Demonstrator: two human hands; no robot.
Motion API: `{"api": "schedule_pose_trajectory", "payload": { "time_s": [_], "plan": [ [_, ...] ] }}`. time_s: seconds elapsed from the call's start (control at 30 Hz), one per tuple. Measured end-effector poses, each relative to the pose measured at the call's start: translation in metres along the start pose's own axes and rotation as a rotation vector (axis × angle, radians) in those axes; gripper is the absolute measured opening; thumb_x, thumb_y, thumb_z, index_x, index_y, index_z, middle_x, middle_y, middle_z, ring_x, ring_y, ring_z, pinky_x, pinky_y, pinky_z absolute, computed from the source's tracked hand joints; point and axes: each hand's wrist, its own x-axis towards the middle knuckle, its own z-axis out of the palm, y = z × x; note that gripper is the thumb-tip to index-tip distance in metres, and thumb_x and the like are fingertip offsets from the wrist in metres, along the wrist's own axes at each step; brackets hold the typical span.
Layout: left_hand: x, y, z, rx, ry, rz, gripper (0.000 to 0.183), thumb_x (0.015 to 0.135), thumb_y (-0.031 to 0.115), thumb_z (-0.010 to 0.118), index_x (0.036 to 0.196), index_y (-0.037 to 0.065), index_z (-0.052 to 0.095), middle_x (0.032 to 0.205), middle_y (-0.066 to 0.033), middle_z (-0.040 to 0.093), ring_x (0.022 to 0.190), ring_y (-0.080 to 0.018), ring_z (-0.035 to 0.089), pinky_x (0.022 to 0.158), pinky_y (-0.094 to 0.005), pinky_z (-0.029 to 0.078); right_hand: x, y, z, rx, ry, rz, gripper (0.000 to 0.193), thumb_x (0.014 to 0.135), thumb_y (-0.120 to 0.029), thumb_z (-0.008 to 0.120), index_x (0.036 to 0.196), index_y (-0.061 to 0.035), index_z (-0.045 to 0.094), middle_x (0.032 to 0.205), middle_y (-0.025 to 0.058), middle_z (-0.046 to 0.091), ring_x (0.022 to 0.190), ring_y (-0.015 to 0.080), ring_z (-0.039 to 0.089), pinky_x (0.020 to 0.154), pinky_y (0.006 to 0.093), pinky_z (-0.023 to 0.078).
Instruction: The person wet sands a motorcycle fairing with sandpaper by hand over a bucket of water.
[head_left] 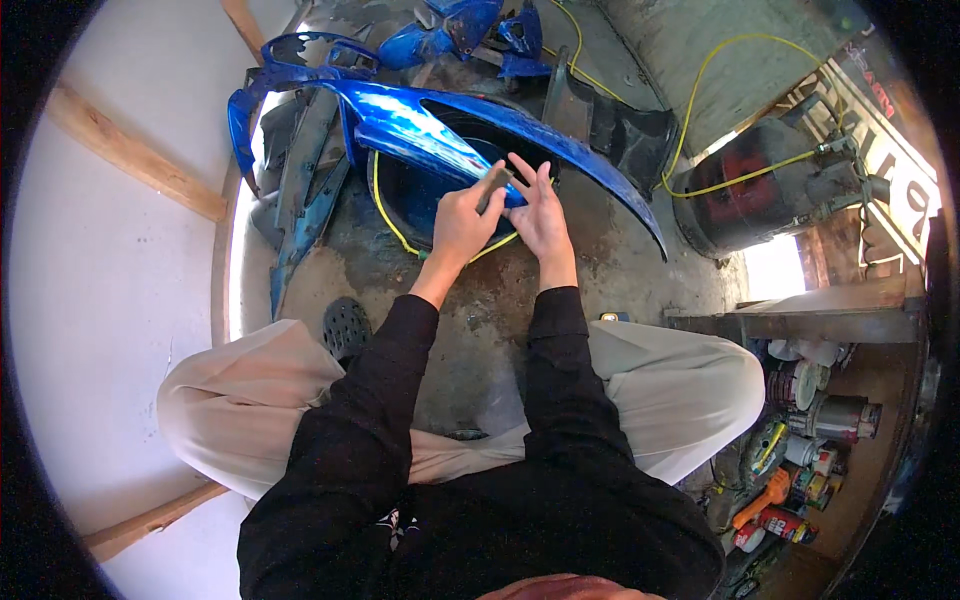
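Observation:
A glossy blue motorcycle body panel [400,118], long and curved, lies across a dark round tub [400,190] in front of me. My left hand [462,225] is closed, with a small grey-brown flat piece [492,182] between thumb and fingers, by the panel's near edge. Just to its right, my right hand [543,215] has its palm turned up and its fingers spread, holding nothing. Its fingertips are close to the panel; whether they touch it I cannot tell. Part of the panel is hidden behind both hands.
More blue panels [440,35] lie at the back, with dark plastic parts [630,130] beside them. A yellow hose [688,110] runs to a dark tank [745,185] at the right. Cans and tools fill a wooden shelf [800,325] at the lower right. White wall panels [120,260] stand left.

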Motion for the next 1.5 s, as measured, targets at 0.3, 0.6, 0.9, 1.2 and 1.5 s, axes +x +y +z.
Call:
{"api": "schedule_pose_trajectory", "payload": {
  "time_s": [0.3,0.6,0.9,1.2,1.5],
  "plan": [
    [0.0,-0.002,-0.001,0.033,-0.107,-0.047,0.046,0.106,0.028,0.057,0.148,0.012,0.062,0.075,-0.0266,0.068,0.072,-0.0449,0.07,0.067,-0.0514,0.053,-0.002,-0.001,0.005,0.016,0.018,0.011,0.087,0.103,-0.072,0.047,0.16,-0.0066,0.043,0.158,0.0255,0.038,0.139,0.0379,0.046,0.119,0.057,0.037],
    [0.0,-0.005,0.002,-0.007,-0.128,0.084,0.039,0.103,0.018,0.063,0.141,0.009,0.068,0.091,-0.0237,0.075,0.08,-0.0298,0.078,0.069,-0.0395,0.057,0.0,-0.001,0.001,-0.028,0.021,-0.011,0.084,0.103,-0.072,0.048,0.16,-0.0104,0.044,0.148,0.0222,0.05,0.123,0.0333,0.057,0.109,0.0544,0.046],
    [-0.005,0.004,0.0,0.011,-0.114,0.018,0.032,0.099,0.021,0.07,0.127,0.006,0.076,0.099,-0.0243,0.075,0.09,-0.0359,0.077,0.073,-0.0368,0.059,-0.003,-0.003,0.0,-0.035,0.027,-0.001,0.086,0.103,-0.071,0.049,0.161,-0.0071,0.041,0.151,0.0253,0.046,0.132,0.0341,0.052,0.112,0.0583,0.045],
    [-0.005,-0.001,-0.003,0.041,-0.211,0.027,0.032,0.099,0.024,0.07,0.124,0.005,0.077,0.097,-0.0254,0.075,0.087,-0.0311,0.079,0.071,-0.0374,0.058,-0.004,-0.003,0.005,-0.005,0.025,0.016,0.087,0.103,-0.071,0.047,0.161,-0.0061,0.042,0.159,0.0299,0.037,0.142,0.0369,0.045,0.118,0.0587,0.038],
    [-0.006,0.0,0.0,-0.104,-0.118,-0.024,0.03,0.1,0.023,0.069,0.121,0.003,0.077,0.095,-0.0256,0.075,0.085,-0.0338,0.079,0.071,-0.0371,0.057,0.0,0.0,-0.002,0.02,0.002,0.001,0.087,0.102,-0.072,0.048,0.161,-0.0079,0.041,0.155,0.0275,0.04,0.136,0.0372,0.049,0.115,0.0583,0.04]
  ]
}}
